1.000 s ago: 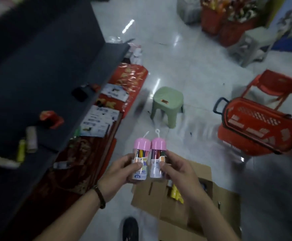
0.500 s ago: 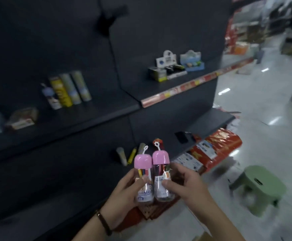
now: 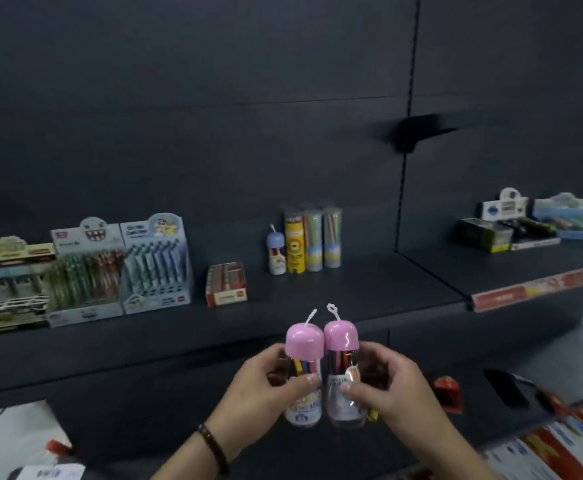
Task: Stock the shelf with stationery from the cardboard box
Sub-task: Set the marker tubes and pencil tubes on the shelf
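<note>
I'm seeing two pink-capped tubes point(image 3: 304, 341) point(image 3: 341, 337) side by side: left hand point(image 3: 266, 386) grips one, right hand point(image 3: 387, 389) the other. Four other tubes point(image 3: 312, 244) stand on the shelf point(image 3: 352, 289).

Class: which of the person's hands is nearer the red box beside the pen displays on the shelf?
Left. The left hand, gripping one pink-capped bottle, is below and slightly right of the red box; the right hand, gripping the other pink-capped bottle, is farther right.
</note>
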### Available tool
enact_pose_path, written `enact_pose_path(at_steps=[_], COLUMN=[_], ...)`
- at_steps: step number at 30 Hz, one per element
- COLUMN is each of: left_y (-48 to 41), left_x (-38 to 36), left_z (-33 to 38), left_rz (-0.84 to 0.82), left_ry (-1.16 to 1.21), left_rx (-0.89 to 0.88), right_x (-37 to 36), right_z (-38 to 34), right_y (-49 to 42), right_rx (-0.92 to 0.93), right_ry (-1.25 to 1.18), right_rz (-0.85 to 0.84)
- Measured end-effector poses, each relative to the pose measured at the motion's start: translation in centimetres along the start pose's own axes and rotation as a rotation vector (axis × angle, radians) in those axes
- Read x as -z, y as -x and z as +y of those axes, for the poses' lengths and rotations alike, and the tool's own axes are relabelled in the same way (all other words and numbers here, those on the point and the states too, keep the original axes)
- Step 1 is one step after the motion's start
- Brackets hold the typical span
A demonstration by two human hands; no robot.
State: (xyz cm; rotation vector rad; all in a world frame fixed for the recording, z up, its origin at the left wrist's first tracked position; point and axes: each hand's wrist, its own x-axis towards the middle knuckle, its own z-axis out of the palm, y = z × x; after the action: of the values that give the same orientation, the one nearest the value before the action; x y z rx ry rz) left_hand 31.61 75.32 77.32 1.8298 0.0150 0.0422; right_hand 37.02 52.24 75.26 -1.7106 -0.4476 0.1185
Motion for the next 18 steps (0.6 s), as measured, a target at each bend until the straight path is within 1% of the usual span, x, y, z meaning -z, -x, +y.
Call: enact_pose_path(at_steps=[3, 7, 10, 13, 15, 18], left_y=[-3.8, -10.4, -15.6, -20.7, -24.1, -28.2], left_x=[3.9, 8.7, 11.2, 13.1, 14.4, 16.0], left_z=[0.5, 1.1, 1.7, 1.6, 1.0, -0.2], left_rz=[0.067, 0.172, 0.259, 0.342, 0.367, 0.362], left_ry=[-0.063, -0.178, -0.266, -0.318, -0.38, -0.465], left_rx=[-0.004, -0.042, -0.077, -0.044, -0.029, 0.015], right_x=[-1.9, -2.8, -2.9, -3.4, -4.1, -5.3], right_z=[-1.1, -0.6, 0.4, 1.6, 2.5, 3.4], right_y=[-4.3, -11.0, -16.4, -21.4, -24.3, -27.8], right_rx=[0.01, 0.051, 0.091, 0.069, 0.076, 0.092], right_ry=[0.041, 0.133, 0.191, 0.203, 0.198, 0.229], right_rz=[-0.029, -0.049, -0.021, -0.04, -0.049, -0.078])
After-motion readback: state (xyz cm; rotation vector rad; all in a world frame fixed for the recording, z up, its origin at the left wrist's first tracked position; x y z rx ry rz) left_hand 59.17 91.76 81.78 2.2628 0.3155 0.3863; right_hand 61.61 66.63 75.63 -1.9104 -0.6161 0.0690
